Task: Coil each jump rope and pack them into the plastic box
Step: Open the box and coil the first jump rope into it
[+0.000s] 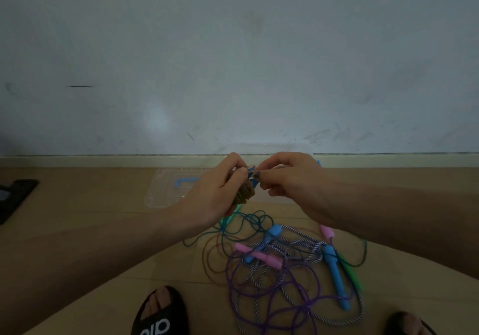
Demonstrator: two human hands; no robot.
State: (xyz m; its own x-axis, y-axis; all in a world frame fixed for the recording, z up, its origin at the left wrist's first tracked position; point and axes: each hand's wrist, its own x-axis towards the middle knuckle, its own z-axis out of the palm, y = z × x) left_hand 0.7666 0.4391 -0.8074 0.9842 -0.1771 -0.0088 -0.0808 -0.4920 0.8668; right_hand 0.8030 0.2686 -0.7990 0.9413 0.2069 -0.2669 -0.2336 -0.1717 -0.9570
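My left hand point(220, 192) grips a coiled brownish rope bundle point(245, 193) held up above the floor. My right hand point(287, 179) pinches a blue piece point(251, 172) at the top of that bundle. Behind my hands lies the clear plastic box point(166, 192) with a blue handle point(185, 180); whether this is the box or its lid I cannot tell. On the floor below lies a tangle of jump ropes: a striped rope with blue handles point(334, 270), a purple rope with pink handles point(259, 254), and a thin teal rope point(246, 220).
A wall and pale baseboard point(103, 161) run across the back. A dark flat object point(15, 194) lies at the far left on the wooden floor. My feet in black slippers point(159, 311) stand at the bottom edge, close to the rope tangle.
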